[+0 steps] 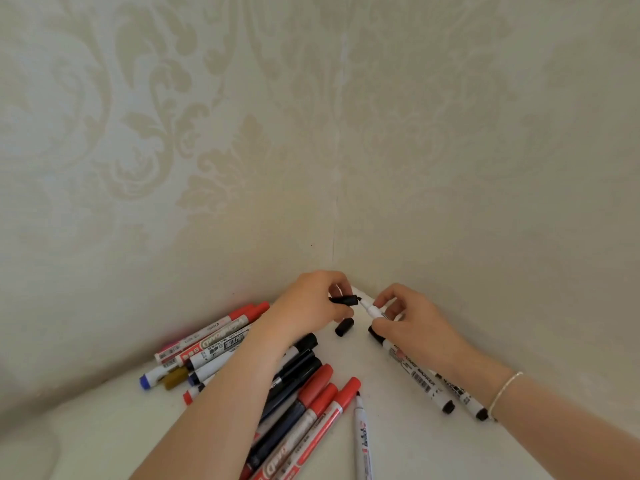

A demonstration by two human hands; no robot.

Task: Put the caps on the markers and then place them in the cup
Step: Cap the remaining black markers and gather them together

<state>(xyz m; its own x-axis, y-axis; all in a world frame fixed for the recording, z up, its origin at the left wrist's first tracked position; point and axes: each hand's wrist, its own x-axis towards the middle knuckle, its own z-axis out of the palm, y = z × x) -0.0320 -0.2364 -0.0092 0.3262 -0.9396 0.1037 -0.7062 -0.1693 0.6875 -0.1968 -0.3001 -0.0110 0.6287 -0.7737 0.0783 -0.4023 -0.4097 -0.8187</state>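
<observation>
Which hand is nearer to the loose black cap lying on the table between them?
Left. The left hand sits just above and left of the loose black cap; the right hand lies farther off to the cap's right.

I'm seeing glossy smooth plastic markers [313, 403], a matt white table [104, 427], and wallpaper [173, 133] looking textured, slightly sheeny.

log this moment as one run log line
left hand: holds black cap | right hand: holds marker | cap nearly at tip | cup: unseen

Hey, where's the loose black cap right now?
The loose black cap lies on the white surface near the wall corner, just below the gap between the left hand and right hand.
</observation>
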